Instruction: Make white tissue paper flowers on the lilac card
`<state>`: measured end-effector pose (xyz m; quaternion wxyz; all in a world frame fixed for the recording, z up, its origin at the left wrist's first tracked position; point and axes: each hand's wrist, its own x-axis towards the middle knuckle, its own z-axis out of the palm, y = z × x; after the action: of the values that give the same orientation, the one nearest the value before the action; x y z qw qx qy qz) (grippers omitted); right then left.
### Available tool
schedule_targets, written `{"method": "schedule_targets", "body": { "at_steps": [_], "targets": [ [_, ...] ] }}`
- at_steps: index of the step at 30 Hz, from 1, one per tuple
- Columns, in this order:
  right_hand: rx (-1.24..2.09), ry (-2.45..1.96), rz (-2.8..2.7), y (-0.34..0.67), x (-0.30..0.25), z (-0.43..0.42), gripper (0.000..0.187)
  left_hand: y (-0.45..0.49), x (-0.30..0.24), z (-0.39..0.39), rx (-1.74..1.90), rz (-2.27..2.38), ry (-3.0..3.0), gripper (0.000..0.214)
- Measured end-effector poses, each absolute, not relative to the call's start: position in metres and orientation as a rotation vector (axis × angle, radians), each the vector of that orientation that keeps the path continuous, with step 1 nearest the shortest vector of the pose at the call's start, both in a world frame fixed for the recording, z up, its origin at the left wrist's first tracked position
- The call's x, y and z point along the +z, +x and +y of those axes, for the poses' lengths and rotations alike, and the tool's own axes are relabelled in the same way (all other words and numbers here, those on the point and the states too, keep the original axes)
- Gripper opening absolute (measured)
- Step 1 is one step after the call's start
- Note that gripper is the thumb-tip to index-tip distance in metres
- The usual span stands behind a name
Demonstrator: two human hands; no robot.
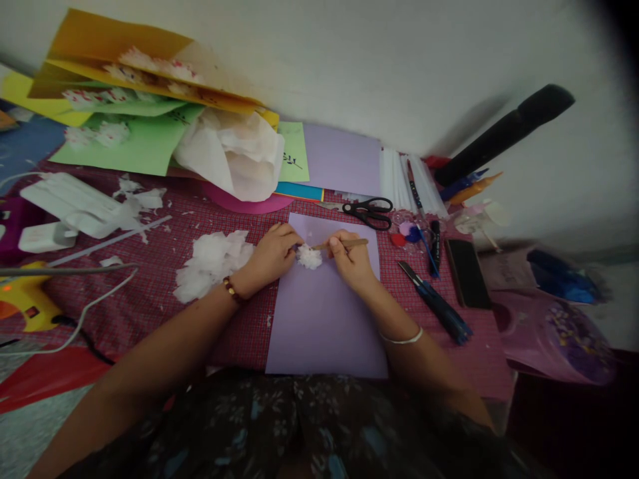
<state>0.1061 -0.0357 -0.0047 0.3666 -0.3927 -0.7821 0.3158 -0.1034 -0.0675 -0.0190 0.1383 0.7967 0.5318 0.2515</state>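
Observation:
A purple sheet of paper (324, 326) lies in front of me, with a small fluffy white tissue-paper flower (310, 259) near its upper part. At the flower's upper left edge, the fingers of my left hand (273, 257) are pinched together on it. My right hand (351, 258) is closed round a thin brown wooden stick (355, 243), whose tip points left and reaches the top of the flower. Beside my left wrist sits a loose pile of white tissue pieces (210, 263).
Black scissors (367, 211), a blue cutter knife (434, 303), a black marker (435, 243) and a phone (468, 273) lie to the right. A yellow glue gun (34, 299) and white power strip (80, 203) are left. Green decorated sheets (144, 143) stand against the wall.

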Motion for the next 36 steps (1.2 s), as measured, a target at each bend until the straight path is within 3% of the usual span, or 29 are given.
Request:
{"method": "schedule_targets", "body": {
  "at_steps": [8,26,36],
  "targets": [
    [0.805,-0.979,-1.955,0.104,-0.007,-0.041,0.033,-0.101,-0.021,-0.068,0.765,1.634,2.223,0.052],
    [0.898,-0.899,-2.039,0.102,-0.005,-0.043,0.032,-0.103,-0.020,-0.067,0.725,1.587,2.285,0.043],
    [0.658,-1.026,-2.051,0.111,0.000,-0.039,0.035,-0.105,-0.022,-0.067,0.766,1.527,2.298,0.034]
  ]
}}
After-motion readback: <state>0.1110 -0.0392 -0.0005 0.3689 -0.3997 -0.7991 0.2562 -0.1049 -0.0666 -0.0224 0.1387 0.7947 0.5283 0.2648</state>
